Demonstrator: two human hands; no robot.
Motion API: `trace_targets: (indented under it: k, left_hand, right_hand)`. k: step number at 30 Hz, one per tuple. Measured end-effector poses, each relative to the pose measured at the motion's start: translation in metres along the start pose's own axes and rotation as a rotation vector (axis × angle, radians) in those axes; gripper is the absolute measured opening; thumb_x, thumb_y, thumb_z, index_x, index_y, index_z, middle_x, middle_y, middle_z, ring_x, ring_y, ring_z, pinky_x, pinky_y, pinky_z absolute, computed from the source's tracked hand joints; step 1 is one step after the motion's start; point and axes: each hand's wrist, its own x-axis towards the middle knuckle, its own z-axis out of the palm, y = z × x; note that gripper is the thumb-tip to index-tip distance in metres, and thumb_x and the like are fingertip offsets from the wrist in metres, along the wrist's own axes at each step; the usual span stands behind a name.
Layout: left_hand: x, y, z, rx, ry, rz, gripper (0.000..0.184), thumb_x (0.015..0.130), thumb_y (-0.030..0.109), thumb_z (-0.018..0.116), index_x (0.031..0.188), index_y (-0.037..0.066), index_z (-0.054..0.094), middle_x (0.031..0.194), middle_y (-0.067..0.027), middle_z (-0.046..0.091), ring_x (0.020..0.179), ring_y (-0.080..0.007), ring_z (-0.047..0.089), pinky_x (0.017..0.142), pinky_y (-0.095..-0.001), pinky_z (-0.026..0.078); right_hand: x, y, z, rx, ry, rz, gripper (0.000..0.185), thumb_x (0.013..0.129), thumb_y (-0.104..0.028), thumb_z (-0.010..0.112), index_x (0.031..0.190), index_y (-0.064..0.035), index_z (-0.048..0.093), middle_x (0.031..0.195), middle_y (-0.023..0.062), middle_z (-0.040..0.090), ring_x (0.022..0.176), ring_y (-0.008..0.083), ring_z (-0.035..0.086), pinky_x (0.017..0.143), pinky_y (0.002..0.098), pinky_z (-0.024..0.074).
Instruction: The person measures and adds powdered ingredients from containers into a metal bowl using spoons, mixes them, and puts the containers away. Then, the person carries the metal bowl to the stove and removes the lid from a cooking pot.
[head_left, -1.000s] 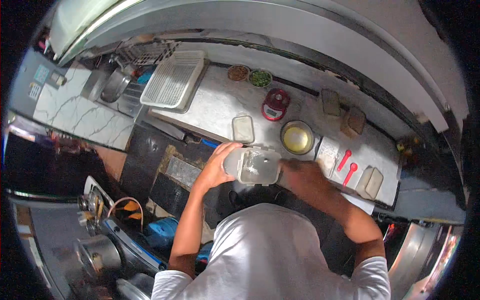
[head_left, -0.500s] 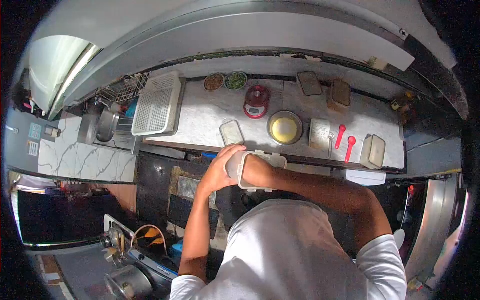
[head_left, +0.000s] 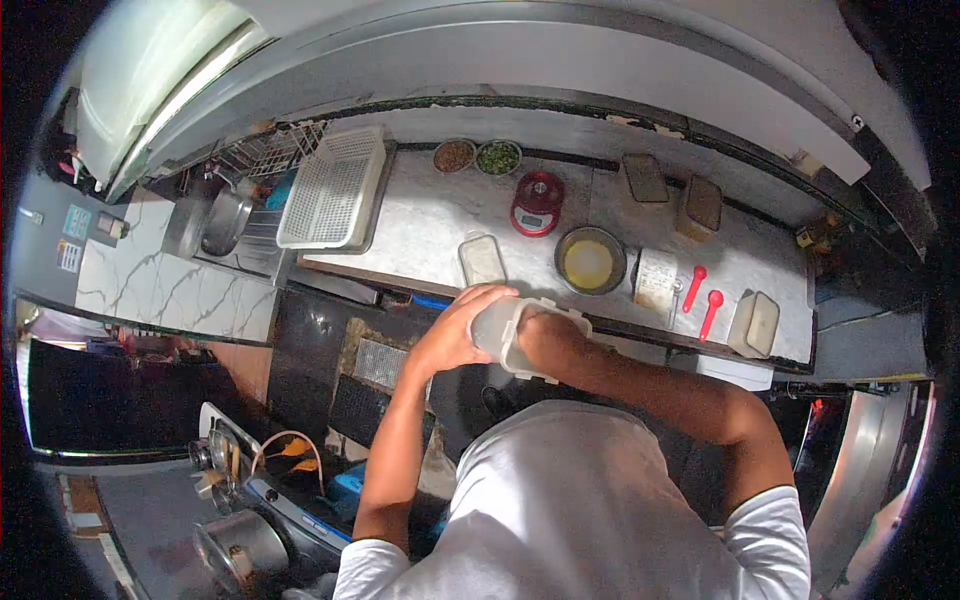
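My left hand (head_left: 455,335) is wrapped round the outside of a translucent plastic container (head_left: 487,328), which is tipped on its side in front of my chest, off the counter's front edge. My right hand (head_left: 545,338) reaches into its open mouth. The fingers of that hand are hidden inside, so I cannot see what they touch. Just beyond my left hand a pale rectangular lid (head_left: 482,262) lies on the counter. A metal bowl (head_left: 620,268) with something yellowish in it stands farther right, near a red kitchen scale (head_left: 537,205).
Two red measuring spoons (head_left: 711,315) lie on the counter (head_left: 420,230), between a pale rectangular item (head_left: 655,278) and a lidded container (head_left: 757,325). Two small bowls (head_left: 498,157) sit at the back. Left are a white basket (head_left: 330,190) and a sink (head_left: 228,222); a pot (head_left: 243,550) is lower left.
The view has shifted, so the counter's things appear farther right. The container has turned slightly in my left hand's hold, while my right hand stays inside it.
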Motion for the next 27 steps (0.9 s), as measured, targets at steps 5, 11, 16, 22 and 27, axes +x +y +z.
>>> trace_targets:
  k: [5, 11, 16, 22, 27]
  left_hand:
    - [0.008, 0.005, 0.000, 0.086, -0.024, 0.054, 0.105, 0.057, 0.014, 0.097, 0.154, 0.011, 0.058, 0.153, -0.0106, 0.062, 0.147, -0.0359, 0.053, 0.128, -0.0486, 0.039]
    - [0.011, 0.005, -0.008, 0.114, -0.065, 0.090, 0.102, 0.059, 0.014, 0.096, 0.154, 0.011, 0.059, 0.153, -0.0108, 0.063, 0.146, -0.0366, 0.053, 0.128, -0.0481, 0.039]
    - [0.014, 0.005, -0.013, 0.061, -0.142, 0.067, 0.102, 0.059, 0.013, 0.096, 0.155, 0.010, 0.059, 0.153, -0.0101, 0.063, 0.146, -0.0365, 0.054, 0.127, -0.0473, 0.040]
    - [0.005, -0.032, -0.012, 0.132, -0.080, 0.030, 0.110, 0.057, 0.012, 0.098, 0.158, 0.010, 0.055, 0.157, -0.0087, 0.062, 0.146, -0.0350, 0.054, 0.127, -0.0466, 0.040]
    - [-0.007, -0.057, -0.017, 0.106, 0.008, -0.109, 0.115, 0.052, 0.005, 0.097, 0.158, 0.007, 0.054, 0.159, -0.0123, 0.060, 0.149, -0.0355, 0.052, 0.129, -0.0456, 0.040]
  right_hand:
    - [0.009, 0.002, -0.024, 0.066, -0.267, -0.182, 0.037, 0.097, -0.022, 0.067, 0.124, 0.0015, 0.074, 0.115, 0.0229, 0.078, 0.099, 0.0376, 0.078, 0.091, 0.0494, 0.0620]
    - [0.009, 0.010, 0.030, 0.354, 0.071, -0.313, 0.038, 0.097, -0.025, 0.067, 0.124, 0.0015, 0.074, 0.116, 0.0228, 0.077, 0.108, 0.0345, 0.076, 0.101, 0.0437, 0.0577]
    - [0.003, 0.014, 0.001, 0.509, -0.059, -0.240, 0.037, 0.097, -0.028, 0.069, 0.119, 0.0011, 0.075, 0.111, 0.0236, 0.078, 0.106, 0.0364, 0.076, 0.098, 0.0471, 0.0583]
    - [-0.002, 0.048, -0.040, 0.451, -0.410, -0.225, 0.036, 0.096, -0.011, 0.069, 0.130, -0.0114, 0.078, 0.089, 0.0203, 0.076, 0.092, 0.0329, 0.077, 0.087, 0.0476, 0.0603]
    - [-0.016, 0.099, -0.038, 0.893, -0.447, -0.169, 0.037, 0.100, -0.009, 0.069, 0.135, -0.0140, 0.078, 0.083, 0.0106, 0.073, 0.072, 0.0173, 0.069, 0.066, 0.0358, 0.0560]
